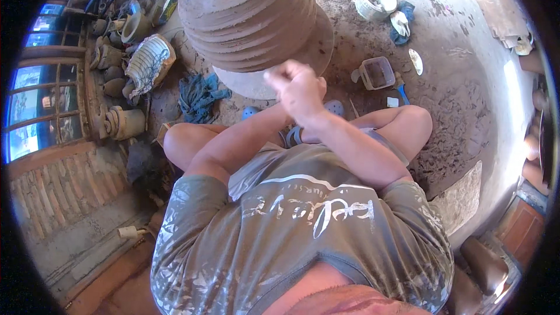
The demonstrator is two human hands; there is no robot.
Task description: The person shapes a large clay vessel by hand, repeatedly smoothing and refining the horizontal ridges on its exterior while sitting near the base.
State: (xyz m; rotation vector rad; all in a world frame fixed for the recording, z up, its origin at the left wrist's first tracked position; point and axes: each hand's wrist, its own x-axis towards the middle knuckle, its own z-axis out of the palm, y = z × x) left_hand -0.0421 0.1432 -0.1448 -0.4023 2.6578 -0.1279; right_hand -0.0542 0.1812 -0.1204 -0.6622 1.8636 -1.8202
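Observation:
My two hands meet in mid-air, just on my side of a large grey-brown ridged clay pot (248,11) standing on a round pale base (245,84). My right hand (297,96) is in front, fingers curled and slightly blurred; what they hold, if anything, I cannot make out. My left hand (312,79) is mostly hidden behind it, so its fingers cannot be judged. Both forearms cross above my bent legs.
A bunched blue-green cloth (198,96), blue clogs (333,108), a plastic tub (376,74), a blue-handled brush (401,90) and a white bucket (373,3) lie around the pot. Clay vessels (125,122) crowd the left; a pale board (458,198) lies right.

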